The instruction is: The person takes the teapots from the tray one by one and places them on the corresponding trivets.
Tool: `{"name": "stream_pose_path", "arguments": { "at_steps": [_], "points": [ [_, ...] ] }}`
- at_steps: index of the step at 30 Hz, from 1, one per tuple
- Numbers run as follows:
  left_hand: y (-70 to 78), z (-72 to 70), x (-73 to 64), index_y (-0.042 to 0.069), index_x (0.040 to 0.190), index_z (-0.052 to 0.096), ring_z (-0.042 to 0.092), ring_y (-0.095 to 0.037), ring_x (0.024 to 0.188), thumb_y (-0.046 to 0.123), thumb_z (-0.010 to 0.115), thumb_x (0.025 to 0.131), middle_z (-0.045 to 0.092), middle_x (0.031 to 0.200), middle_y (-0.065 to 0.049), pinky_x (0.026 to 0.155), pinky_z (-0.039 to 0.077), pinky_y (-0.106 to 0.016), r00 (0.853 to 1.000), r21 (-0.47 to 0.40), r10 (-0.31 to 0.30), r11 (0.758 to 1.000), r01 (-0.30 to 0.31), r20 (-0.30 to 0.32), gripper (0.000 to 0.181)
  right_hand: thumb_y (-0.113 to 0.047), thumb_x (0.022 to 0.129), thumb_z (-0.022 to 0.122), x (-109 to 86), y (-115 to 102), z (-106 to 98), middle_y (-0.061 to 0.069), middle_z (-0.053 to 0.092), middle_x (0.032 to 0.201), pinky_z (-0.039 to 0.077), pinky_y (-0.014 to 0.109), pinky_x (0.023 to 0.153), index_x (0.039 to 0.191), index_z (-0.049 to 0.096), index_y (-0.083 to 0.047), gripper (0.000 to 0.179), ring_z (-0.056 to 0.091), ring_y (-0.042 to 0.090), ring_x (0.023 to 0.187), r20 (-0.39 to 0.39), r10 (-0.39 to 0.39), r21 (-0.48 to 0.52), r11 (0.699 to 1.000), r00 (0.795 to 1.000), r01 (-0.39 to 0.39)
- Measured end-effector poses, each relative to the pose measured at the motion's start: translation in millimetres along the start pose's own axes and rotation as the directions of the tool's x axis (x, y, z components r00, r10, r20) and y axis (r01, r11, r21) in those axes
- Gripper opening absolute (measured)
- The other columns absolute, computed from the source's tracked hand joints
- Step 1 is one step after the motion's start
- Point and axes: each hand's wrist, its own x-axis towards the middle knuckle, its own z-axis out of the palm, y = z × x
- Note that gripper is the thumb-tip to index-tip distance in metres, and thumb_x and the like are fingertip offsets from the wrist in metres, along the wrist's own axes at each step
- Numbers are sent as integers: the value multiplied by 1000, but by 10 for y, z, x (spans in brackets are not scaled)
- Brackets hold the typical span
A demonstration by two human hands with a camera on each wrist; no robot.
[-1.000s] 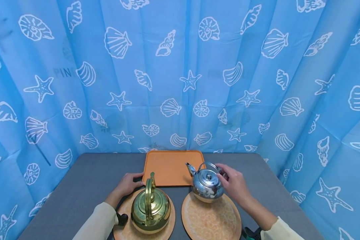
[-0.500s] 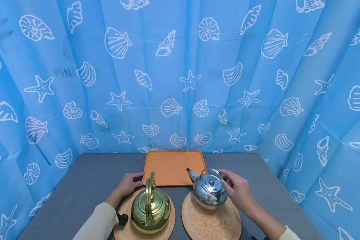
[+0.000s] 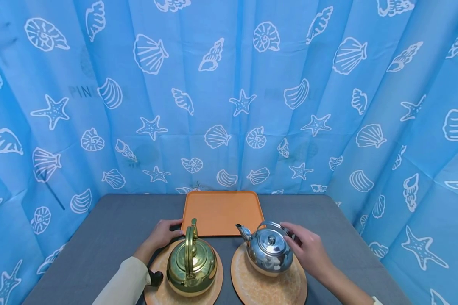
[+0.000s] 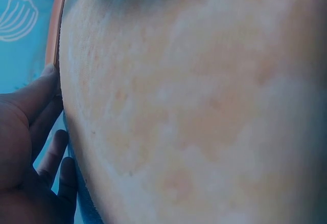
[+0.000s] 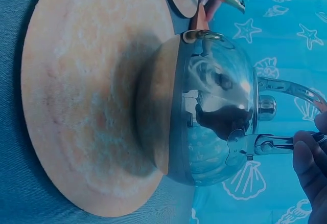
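Observation:
In the head view, a small shiny silver teapot (image 3: 270, 252) is held by my right hand (image 3: 307, 245), its fingers and thumb pinching the rear of the hoop handle. It is close over a round tan patterned board (image 3: 269, 292), its spout toward the left. In the right wrist view, the board reflects in the silver teapot's lower wall (image 5: 219, 127). My left hand (image 3: 162, 233) extends its index finger and thumb to the left edge of an orange tray (image 3: 223, 214). In the left wrist view, the other fingers of the left hand (image 4: 30, 137) are loose.
A larger gold teapot (image 3: 192, 267) with an upright handle stands on another round tan board (image 3: 158, 271), just in front of the left hand. All of it is on a grey cloth-covered table (image 3: 122, 228). A blue curtain (image 3: 229, 106) with white shell prints hangs behind.
My right hand has brought the silver teapot toward me and a little right, away from the tray and over the right board. My left hand, tray and gold teapot keep their places.

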Motion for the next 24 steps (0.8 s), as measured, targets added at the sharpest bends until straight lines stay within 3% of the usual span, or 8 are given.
{"name": "stream_pose_path", "arguments": {
  "at_steps": [12, 24],
  "points": [
    [-15, 7, 12, 4, 132, 62, 51, -41, 123, 12, 70, 90, 60, 130, -17, 98, 42, -55, 1000, -11, 6, 1000, -6, -7, 44, 3, 79, 76, -84, -25, -44, -10, 59, 83, 42, 20, 50, 114, 70, -9, 37, 44, -4, 62, 39, 19, -12, 1000, 999, -19],
    [-8, 11, 9, 4, 132, 61, 50, -41, 123, 10, 70, 90, 60, 129, -17, 98, 42, -56, 1000, -6, 14, 1000, -14, -9, 43, 5, 78, 76, -123, -29, -61, -13, 56, 80, 40, 19, 50, 113, 71, -9, 38, 42, -5, 61, 34, -23, -6, 1000, 999, 23]
  ]
}}
